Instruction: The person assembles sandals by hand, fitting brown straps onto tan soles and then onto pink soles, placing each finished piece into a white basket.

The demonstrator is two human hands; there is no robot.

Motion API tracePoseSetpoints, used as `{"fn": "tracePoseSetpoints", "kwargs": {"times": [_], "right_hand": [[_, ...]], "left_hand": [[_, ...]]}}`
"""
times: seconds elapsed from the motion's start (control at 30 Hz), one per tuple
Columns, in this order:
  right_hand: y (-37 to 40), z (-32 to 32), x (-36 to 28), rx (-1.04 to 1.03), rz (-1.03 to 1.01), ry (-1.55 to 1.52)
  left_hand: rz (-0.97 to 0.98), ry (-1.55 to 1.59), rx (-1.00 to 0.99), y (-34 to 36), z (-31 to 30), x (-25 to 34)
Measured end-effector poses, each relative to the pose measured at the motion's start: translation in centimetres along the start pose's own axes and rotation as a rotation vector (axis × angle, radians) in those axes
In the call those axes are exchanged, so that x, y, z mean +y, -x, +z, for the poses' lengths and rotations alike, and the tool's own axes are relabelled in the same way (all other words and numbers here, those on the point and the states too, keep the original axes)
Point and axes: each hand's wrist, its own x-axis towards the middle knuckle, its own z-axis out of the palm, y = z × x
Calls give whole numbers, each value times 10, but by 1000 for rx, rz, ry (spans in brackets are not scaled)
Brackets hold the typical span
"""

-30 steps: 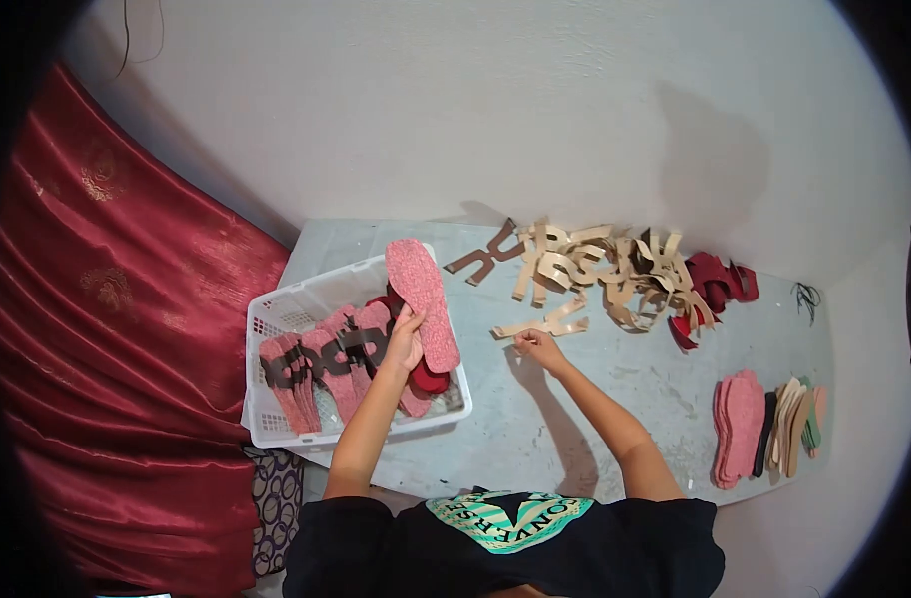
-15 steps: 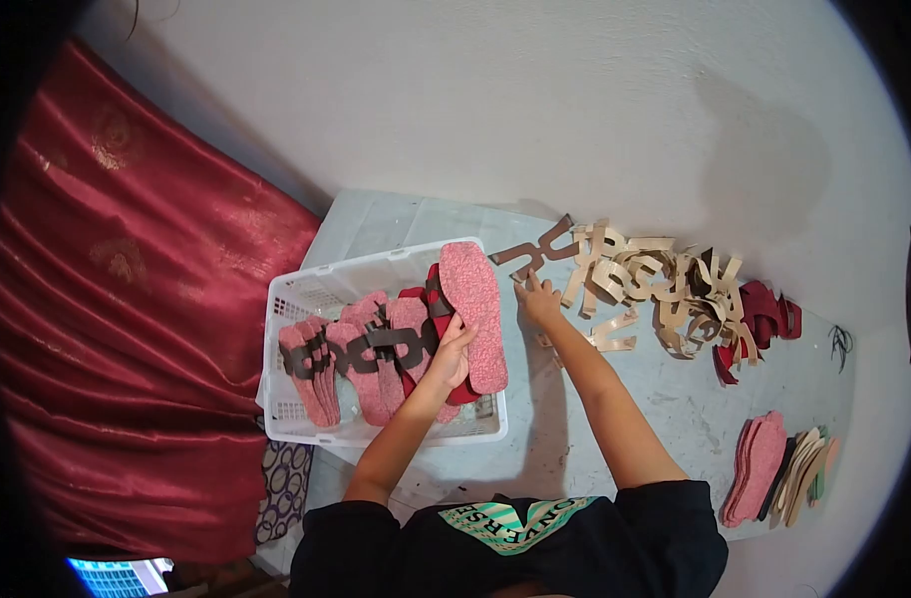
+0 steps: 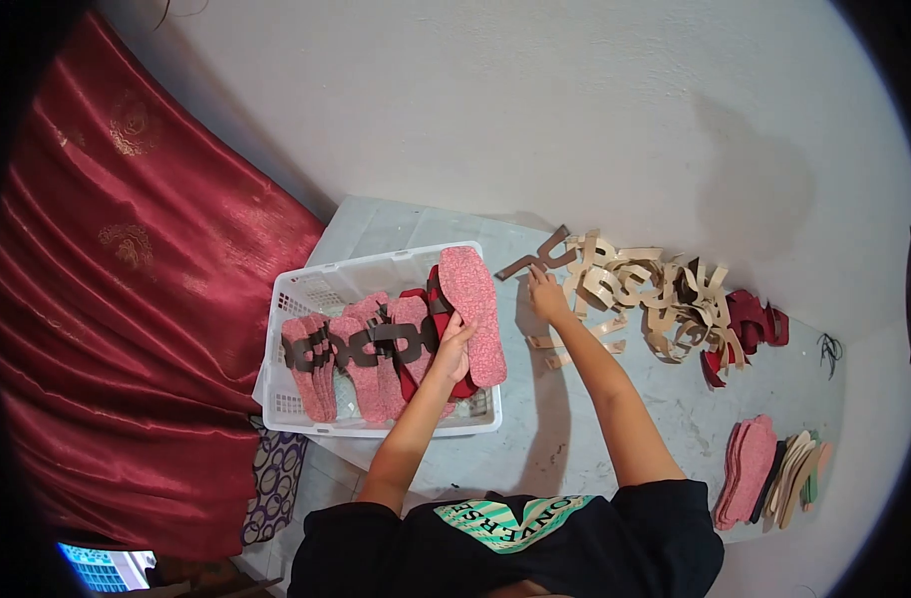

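My left hand [image 3: 456, 351] grips a pink speckled shoe sole [image 3: 472, 314] along its left edge, above the right end of a white plastic basket [image 3: 384, 431]. A red piece with a dark strap shows behind that sole. On the table, my right hand [image 3: 548, 296] has its fingers closed at the near edge of a dark brown cut-out sandal strap [image 3: 553, 249]; the hand covers part of it. Inside the basket stand several pink soles [image 3: 352, 384] with dark brown straps across them.
Beige straps [image 3: 635, 284] lie heaped to the right of my right hand, with red straps [image 3: 759, 319] beyond. Stacked pink soles [image 3: 747, 468] and thin beige, black and green soles [image 3: 796, 473] lie at the table's right. A red curtain [image 3: 156, 299] hangs left; the wall [image 3: 575, 110] stands behind.
My right hand's fingers, spread over the brown strap before, have drawn together on its near edge. The strap has turned slightly. My left hand keeps holding the pink sole. The view has shifted a little.
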Motion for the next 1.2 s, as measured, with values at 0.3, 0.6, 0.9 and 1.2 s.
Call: {"fn": "tracePoseSetpoints", "kwargs": {"times": [0.3, 0.6, 0.9, 1.2], "right_hand": [[88, -144, 0, 530, -118, -447], [274, -209, -17, 876, 79, -981], [366, -291, -63, 553, 38, -814], [329, -263, -94, 263, 23, -506]], "left_hand": [[107, -24, -22, 13, 1, -14], [-71, -161, -277, 69, 51, -48], [-455, -300, -606, 136, 95, -78], [-637, -282, -788, 195, 112, -80]]}}
